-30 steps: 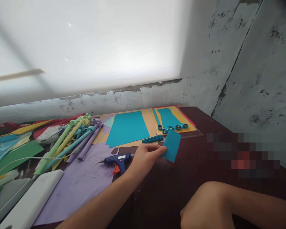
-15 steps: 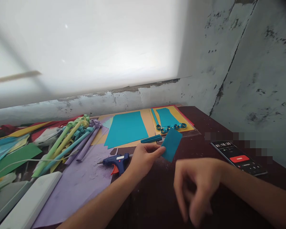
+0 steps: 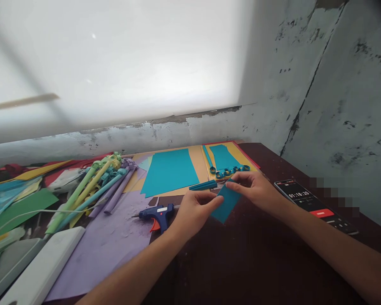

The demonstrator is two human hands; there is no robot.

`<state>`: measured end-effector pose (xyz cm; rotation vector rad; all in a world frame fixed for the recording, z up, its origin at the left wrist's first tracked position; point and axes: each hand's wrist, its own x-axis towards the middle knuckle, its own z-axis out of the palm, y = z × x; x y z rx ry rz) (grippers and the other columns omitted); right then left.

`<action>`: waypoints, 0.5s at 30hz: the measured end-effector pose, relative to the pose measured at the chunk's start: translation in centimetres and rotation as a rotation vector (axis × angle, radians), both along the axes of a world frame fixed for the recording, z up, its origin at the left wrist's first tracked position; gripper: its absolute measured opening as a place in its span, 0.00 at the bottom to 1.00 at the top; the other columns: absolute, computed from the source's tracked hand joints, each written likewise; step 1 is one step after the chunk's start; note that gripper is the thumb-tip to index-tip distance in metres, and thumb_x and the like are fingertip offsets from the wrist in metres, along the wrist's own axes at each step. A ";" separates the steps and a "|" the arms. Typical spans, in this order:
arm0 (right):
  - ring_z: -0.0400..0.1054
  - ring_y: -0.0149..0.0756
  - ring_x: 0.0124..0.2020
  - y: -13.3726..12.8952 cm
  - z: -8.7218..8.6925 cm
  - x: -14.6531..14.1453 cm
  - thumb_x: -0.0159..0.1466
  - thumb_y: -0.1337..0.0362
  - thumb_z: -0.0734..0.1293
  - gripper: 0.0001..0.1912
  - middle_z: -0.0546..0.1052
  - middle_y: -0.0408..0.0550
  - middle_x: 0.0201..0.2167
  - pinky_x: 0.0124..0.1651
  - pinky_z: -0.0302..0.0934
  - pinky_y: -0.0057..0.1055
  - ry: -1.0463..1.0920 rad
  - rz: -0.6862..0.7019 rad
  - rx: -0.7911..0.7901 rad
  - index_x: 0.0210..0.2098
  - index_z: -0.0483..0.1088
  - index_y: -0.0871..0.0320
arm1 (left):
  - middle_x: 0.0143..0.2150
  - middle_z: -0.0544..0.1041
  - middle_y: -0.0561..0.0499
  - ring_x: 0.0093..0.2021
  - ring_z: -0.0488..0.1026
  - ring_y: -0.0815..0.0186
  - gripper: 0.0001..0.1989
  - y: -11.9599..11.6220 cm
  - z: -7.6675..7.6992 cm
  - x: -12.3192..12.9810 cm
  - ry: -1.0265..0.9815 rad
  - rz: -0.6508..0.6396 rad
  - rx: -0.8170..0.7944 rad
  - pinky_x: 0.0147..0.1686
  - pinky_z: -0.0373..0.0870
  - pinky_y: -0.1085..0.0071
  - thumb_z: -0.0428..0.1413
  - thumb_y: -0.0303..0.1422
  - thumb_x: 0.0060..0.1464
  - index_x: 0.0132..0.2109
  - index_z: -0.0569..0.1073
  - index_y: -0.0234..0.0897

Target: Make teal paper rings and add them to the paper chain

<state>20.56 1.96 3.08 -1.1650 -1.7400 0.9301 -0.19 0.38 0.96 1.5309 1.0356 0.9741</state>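
Observation:
My left hand (image 3: 193,209) pinches the left edge of a small teal paper piece (image 3: 226,203), held just above the dark brown table (image 3: 257,262). My right hand (image 3: 253,188) grips the same piece at its upper right edge. A rolled teal paper tube (image 3: 203,185) lies just beyond my left hand. A blue glue gun (image 3: 155,214) rests on a lilac sheet (image 3: 108,241) to the left of my left wrist.
A large teal sheet (image 3: 169,170) and teal paper rings (image 3: 230,170) lie on yellow card at the back. Rolled paper sticks (image 3: 95,186) and coloured sheets pile up at left. A phone (image 3: 314,205) showing a timer lies at right. A stained wall stands behind.
My right hand came up from the lower right and took hold of the teal piece, which my left hand kept holding. The phone came into view.

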 end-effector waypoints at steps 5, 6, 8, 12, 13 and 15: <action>0.71 0.40 0.36 -0.3 0.0 -0.1 0.62 0.45 0.71 0.20 0.79 0.48 0.31 0.40 0.64 0.34 0.054 0.026 -0.026 0.29 0.79 0.56 | 0.28 0.79 0.49 0.28 0.68 0.68 0.16 -0.1 0.1 -0.1 -0.046 -0.047 -0.016 0.29 0.62 0.72 0.63 0.42 0.56 0.31 0.84 0.33; 0.71 0.40 0.36 -0.3 0.0 0.0 0.62 0.45 0.70 0.20 0.79 0.48 0.31 0.40 0.64 0.35 0.057 0.022 -0.022 0.29 0.79 0.56 | 0.29 0.80 0.49 0.28 0.68 0.68 0.16 -0.2 0.2 -0.1 -0.044 -0.063 -0.023 0.29 0.62 0.72 0.62 0.42 0.57 0.31 0.84 0.33; 0.71 0.41 0.36 -0.3 0.1 0.1 0.63 0.45 0.71 0.20 0.80 0.48 0.31 0.41 0.63 0.35 0.056 0.025 -0.003 0.29 0.80 0.56 | 0.27 0.79 0.49 0.27 0.68 0.68 0.16 -0.5 0.5 -0.1 0.011 -0.058 0.009 0.28 0.60 0.72 0.63 0.42 0.57 0.30 0.84 0.33; 0.71 0.41 0.37 -0.5 -0.1 -0.2 0.63 0.47 0.71 0.19 0.80 0.47 0.31 0.41 0.63 0.35 0.038 0.113 -0.018 0.29 0.81 0.56 | 0.31 0.82 0.49 0.31 0.70 0.67 0.13 -0.6 0.4 0.0 0.035 -0.008 0.085 0.30 0.62 0.73 0.64 0.41 0.56 0.36 0.86 0.35; 0.72 0.40 0.36 -0.6 -0.1 -0.3 0.63 0.47 0.71 0.18 0.81 0.47 0.30 0.41 0.63 0.35 0.043 0.132 -0.039 0.29 0.81 0.56 | 0.32 0.82 0.49 0.31 0.71 0.67 0.13 -0.6 0.3 0.0 0.015 -0.005 0.081 0.30 0.63 0.73 0.64 0.42 0.56 0.37 0.86 0.35; 0.72 0.40 0.36 -0.6 -0.4 -0.5 0.62 0.48 0.72 0.17 0.81 0.48 0.32 0.40 0.64 0.34 0.065 0.140 -0.073 0.31 0.81 0.56 | 0.32 0.82 0.48 0.30 0.70 0.67 0.14 -0.5 0.2 -0.1 -0.012 -0.007 0.062 0.29 0.62 0.73 0.64 0.42 0.57 0.35 0.85 0.35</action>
